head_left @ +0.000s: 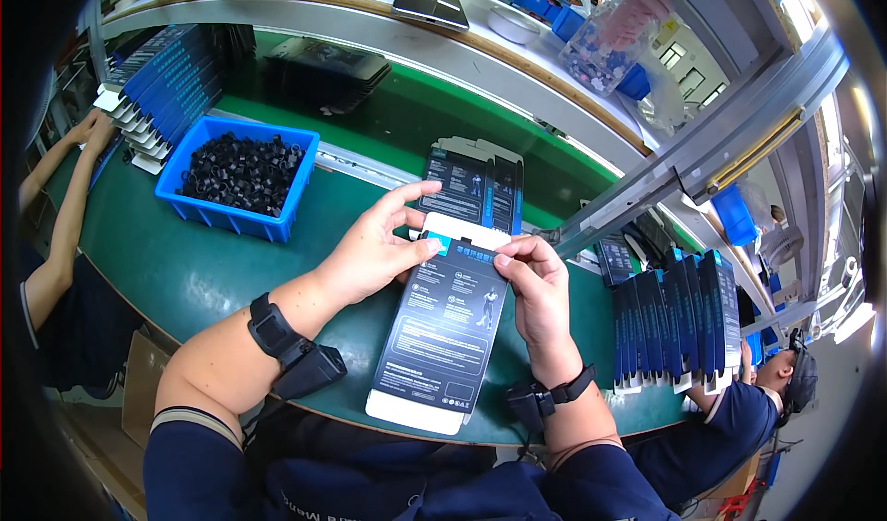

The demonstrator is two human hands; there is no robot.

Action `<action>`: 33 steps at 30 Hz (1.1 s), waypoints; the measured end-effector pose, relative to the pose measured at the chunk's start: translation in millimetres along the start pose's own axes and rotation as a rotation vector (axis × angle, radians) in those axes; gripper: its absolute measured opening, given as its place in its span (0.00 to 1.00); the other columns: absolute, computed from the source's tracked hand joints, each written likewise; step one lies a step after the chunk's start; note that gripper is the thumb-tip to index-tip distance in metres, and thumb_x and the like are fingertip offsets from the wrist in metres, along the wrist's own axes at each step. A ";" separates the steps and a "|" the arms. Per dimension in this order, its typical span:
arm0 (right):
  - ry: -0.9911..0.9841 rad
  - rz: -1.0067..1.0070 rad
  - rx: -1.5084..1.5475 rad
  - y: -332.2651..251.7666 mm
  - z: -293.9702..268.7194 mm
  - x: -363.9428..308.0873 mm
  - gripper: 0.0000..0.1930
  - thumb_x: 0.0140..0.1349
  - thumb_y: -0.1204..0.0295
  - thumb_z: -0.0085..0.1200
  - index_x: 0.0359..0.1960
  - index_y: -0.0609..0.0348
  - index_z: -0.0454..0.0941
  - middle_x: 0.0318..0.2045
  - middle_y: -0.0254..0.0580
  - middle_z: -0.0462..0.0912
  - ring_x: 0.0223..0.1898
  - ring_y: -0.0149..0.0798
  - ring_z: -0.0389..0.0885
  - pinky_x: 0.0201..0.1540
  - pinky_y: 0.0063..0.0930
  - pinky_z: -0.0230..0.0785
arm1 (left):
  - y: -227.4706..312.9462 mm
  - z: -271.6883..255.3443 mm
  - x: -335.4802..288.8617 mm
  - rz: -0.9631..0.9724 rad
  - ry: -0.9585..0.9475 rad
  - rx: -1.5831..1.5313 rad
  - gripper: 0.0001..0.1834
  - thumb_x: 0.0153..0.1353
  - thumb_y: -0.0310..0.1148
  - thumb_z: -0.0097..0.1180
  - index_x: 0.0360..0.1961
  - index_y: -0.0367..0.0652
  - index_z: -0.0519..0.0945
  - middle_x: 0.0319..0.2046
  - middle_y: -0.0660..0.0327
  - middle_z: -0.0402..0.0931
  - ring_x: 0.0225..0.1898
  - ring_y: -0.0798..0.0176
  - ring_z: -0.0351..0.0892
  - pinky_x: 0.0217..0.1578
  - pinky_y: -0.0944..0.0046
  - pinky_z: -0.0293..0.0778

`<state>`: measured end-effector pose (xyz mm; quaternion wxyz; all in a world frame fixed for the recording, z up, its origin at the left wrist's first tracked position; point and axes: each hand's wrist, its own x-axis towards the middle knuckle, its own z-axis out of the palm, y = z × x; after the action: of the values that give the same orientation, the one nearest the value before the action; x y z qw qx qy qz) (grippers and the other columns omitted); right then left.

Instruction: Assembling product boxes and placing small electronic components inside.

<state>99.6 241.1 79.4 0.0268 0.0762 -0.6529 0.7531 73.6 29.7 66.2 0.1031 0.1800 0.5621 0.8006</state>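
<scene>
A dark, printed flat carton (pixel 439 327) with white end flaps lies in front of me, tilted slightly, its lower end near the table's front edge. At its upper left corner, the thumb of my left hand (pixel 383 239) presses on a bright blue patch, with the index finger stretched out beyond the top flap. My right hand (pixel 536 285) pinches the upper right edge between thumb and fingers. Just beyond the carton, similar dark cartons (pixel 462 184) lie on the table, partly hidden by my left hand.
A blue bin (pixel 236 221) of small black plastic parts stands at the left. Rows of upright cartons (pixel 171 78) (pixel 670 322) stand far left and right. A person's hands (pixel 92 133) work at the left; another person (pixel 753 419) sits at right. A metal post (pixel 684 151) slants across the right.
</scene>
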 end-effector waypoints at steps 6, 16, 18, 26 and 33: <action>-0.073 0.014 0.022 -5.6 4.9 1.2 0.27 0.53 0.83 0.52 0.57 0.59 0.61 0.34 0.37 0.74 0.39 0.28 0.72 0.44 0.22 0.64 | -4.9 -4.8 -0.3 -0.105 -0.020 0.014 0.13 0.58 0.27 0.56 0.44 0.36 0.72 0.33 0.62 0.76 0.28 0.74 0.77 0.24 0.76 0.72; -0.283 0.433 0.067 -9.9 -11.0 10.2 0.18 0.63 0.65 0.50 0.48 0.67 0.73 0.42 0.42 0.79 0.41 0.30 0.78 0.44 0.23 0.70 | -9.5 1.3 1.7 -0.030 -0.159 0.056 0.16 0.60 0.24 0.53 0.50 0.34 0.72 0.42 0.59 0.75 0.38 0.70 0.78 0.40 0.71 0.75; -0.249 0.337 0.082 -14.4 -8.9 11.2 0.17 0.62 0.68 0.51 0.49 0.66 0.73 0.41 0.41 0.79 0.41 0.30 0.78 0.45 0.22 0.70 | -5.9 8.7 -0.5 0.030 -0.118 0.075 0.18 0.60 0.24 0.52 0.53 0.36 0.70 0.45 0.58 0.73 0.39 0.70 0.77 0.41 0.72 0.74; 0.123 -0.004 0.030 -15.5 -15.8 15.9 0.17 0.62 0.72 0.50 0.52 0.64 0.70 0.36 0.37 0.79 0.36 0.24 0.77 0.38 0.18 0.71 | 4.4 3.6 -10.6 0.354 -0.095 1.089 0.48 0.43 0.53 0.65 0.63 0.43 0.58 0.59 0.47 0.58 0.59 0.45 0.60 0.59 0.50 0.55; 0.137 -0.083 -0.023 -14.1 -7.7 12.1 0.15 0.63 0.74 0.49 0.51 0.64 0.71 0.36 0.35 0.79 0.35 0.22 0.76 0.39 0.15 0.68 | 13.5 21.3 -21.2 0.393 -0.033 1.424 0.64 0.31 0.59 0.68 0.67 0.44 0.46 0.62 0.44 0.51 0.63 0.44 0.51 0.63 0.43 0.44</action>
<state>89.0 250.0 94.0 0.1035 0.0513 -0.6543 0.7474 102.1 35.7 81.6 -0.1757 0.3126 0.9013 0.2431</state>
